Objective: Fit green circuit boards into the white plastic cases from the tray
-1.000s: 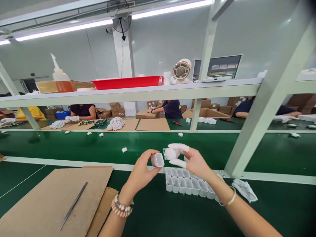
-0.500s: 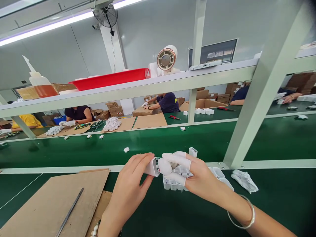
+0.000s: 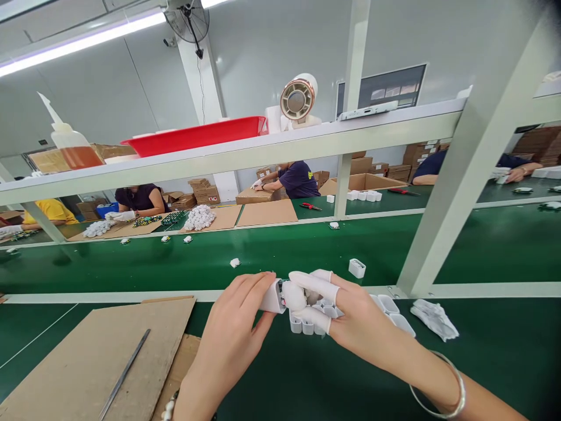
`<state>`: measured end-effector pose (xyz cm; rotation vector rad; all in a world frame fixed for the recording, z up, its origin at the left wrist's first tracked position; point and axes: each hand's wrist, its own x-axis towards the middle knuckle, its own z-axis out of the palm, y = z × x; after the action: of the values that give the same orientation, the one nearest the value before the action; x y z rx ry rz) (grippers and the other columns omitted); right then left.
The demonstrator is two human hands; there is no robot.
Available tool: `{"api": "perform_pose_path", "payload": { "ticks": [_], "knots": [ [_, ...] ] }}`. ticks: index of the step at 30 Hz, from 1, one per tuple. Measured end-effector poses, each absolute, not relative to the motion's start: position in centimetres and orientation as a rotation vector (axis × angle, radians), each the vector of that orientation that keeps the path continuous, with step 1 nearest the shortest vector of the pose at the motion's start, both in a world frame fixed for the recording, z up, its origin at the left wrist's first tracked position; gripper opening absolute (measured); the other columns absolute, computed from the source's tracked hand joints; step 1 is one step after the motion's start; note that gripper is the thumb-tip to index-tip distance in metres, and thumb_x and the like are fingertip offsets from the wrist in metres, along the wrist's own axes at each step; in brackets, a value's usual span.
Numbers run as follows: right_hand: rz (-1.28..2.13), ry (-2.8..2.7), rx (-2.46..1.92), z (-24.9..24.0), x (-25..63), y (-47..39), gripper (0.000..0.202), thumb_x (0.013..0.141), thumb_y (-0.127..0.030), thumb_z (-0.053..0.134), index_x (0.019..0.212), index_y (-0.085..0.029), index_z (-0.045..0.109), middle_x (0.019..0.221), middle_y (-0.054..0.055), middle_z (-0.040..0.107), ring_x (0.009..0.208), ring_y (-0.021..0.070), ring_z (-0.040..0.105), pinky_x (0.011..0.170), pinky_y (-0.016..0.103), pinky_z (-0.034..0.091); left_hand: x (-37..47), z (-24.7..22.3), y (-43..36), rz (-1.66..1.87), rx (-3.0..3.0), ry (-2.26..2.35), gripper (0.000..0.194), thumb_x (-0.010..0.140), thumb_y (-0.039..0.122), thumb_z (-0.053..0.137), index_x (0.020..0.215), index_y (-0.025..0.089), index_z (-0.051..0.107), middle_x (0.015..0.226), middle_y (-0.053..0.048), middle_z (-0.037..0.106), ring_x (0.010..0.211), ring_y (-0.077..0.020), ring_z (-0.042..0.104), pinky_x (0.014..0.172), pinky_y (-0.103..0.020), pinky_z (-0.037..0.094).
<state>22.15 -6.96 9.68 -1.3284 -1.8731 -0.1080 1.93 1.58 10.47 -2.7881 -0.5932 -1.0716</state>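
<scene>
My left hand (image 3: 234,327) is closed round a small white plastic housing (image 3: 272,298), its open end turned to the right. With white covers on several fingertips, my right hand (image 3: 337,304) pinches a round white piece (image 3: 293,296) against that open end. A bit of green circuit board shows between the two pieces; how deep it sits inside I cannot tell. Behind and below my right hand stand rows of open white housings (image 3: 302,325), partly hidden by the hand. More white housings (image 3: 401,323) show beyond my right wrist.
A cardboard sheet (image 3: 100,345) with metal tweezers (image 3: 127,371) lies at left. A crumpled white glove (image 3: 435,320) rests at right. On the green conveyor belt (image 3: 153,269) lie small white parts and a white housing (image 3: 357,268). A slanted post (image 3: 456,158) supports the shelf above. Co-workers sit opposite.
The parts on the conveyor belt have shifted to the right, including the white housing behind my right hand. Both hands keep nearly the same place and hold.
</scene>
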Motion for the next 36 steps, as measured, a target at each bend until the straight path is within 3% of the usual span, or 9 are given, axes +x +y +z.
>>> {"api": "perform_pose_path", "payload": {
  "ticks": [5,9,15,19,25,30,36],
  "knots": [
    [-0.111,-1.903,-1.428,9.5,22.1,-7.3,0.047,0.089,-0.015,0.052,0.133,-0.032,0.05,0.088,0.002,0.057,0.073,0.0166,0.055,0.061,0.028,0.051,2.2,10.4,1.4,-1.038,-2.751,-0.584,0.041,0.088,0.013,0.054,0.128,0.018,0.047,0.121,-0.008,0.062,0.107,-0.025,0.057,0.085,-0.04,0.053],
    [-0.176,-1.942,-1.399,9.4,22.1,-7.2,0.052,0.088,-0.014,0.053,0.136,-0.032,0.047,0.094,0.004,0.061,0.077,0.0179,0.057,0.061,0.029,0.051,2.3,10.4,1.2,-1.054,-2.739,-0.548,0.039,0.089,0.015,0.053,0.127,0.018,0.048,0.12,-0.009,0.063,0.105,-0.0247,0.059,0.085,-0.04,0.053],
    [-0.098,-1.842,-1.243,10.3,21.8,-6.9,0.049,0.088,-0.03,0.062,0.135,-0.028,0.047,0.078,-0.001,0.066,0.065,0.0148,0.06,0.058,0.025,0.052,2.1,10.7,0.8,-1.137,-2.832,-0.589,0.039,0.09,0.021,0.057,0.128,0.021,0.048,0.117,-0.006,0.064,0.103,-0.0216,0.06,0.082,-0.033,0.054],
    [-0.243,-1.88,-1.088,10.5,21.8,-6.9,0.035,0.091,-0.038,0.057,0.124,-0.026,0.06,0.093,0.007,0.069,0.078,0.0175,0.065,0.066,0.028,0.055,2.0,10.7,0.7,-1.199,-2.861,-0.625,0.04,0.088,0.022,0.06,0.127,0.023,0.048,0.114,-0.005,0.065,0.1,-0.0207,0.061,0.079,-0.032,0.053],
    [-0.241,-1.975,-1.149,10.3,21.8,-6.9,0.046,0.088,-0.047,0.057,0.127,-0.023,0.058,0.098,0.011,0.068,0.078,0.0197,0.064,0.065,0.031,0.056,2.6,10.2,0.7,-1.321,-2.823,-0.62,0.041,0.086,0.02,0.063,0.125,0.022,0.05,0.111,-0.006,0.066,0.098,-0.0212,0.06,0.078,-0.032,0.052],
    [-0.255,-2.003,-1.126,10.3,21.6,-6.8,0.041,0.089,-0.045,0.056,0.122,-0.021,0.061,0.091,0.01,0.068,0.074,0.0193,0.061,0.064,0.031,0.054,3.1,9.7,0.7,-1.387,-2.822,-0.568,0.04,0.086,0.017,0.062,0.125,0.021,0.051,0.111,-0.007,0.066,0.098,-0.0212,0.061,0.079,-0.033,0.052],
    [-0.232,-1.866,-1.139,9.2,21.3,-5.5,0.024,0.089,-0.037,0.058,0.102,-0.019,0.067,0.077,0.005,0.066,0.065,0.0157,0.056,0.062,0.029,0.048,4.4,8.4,1.2,-1.482,-2.864,-0.591,0.036,0.089,0.025,0.059,0.124,0.022,0.051,0.113,-0.008,0.065,0.101,-0.0219,0.062,0.083,-0.034,0.054]
  ]
}}
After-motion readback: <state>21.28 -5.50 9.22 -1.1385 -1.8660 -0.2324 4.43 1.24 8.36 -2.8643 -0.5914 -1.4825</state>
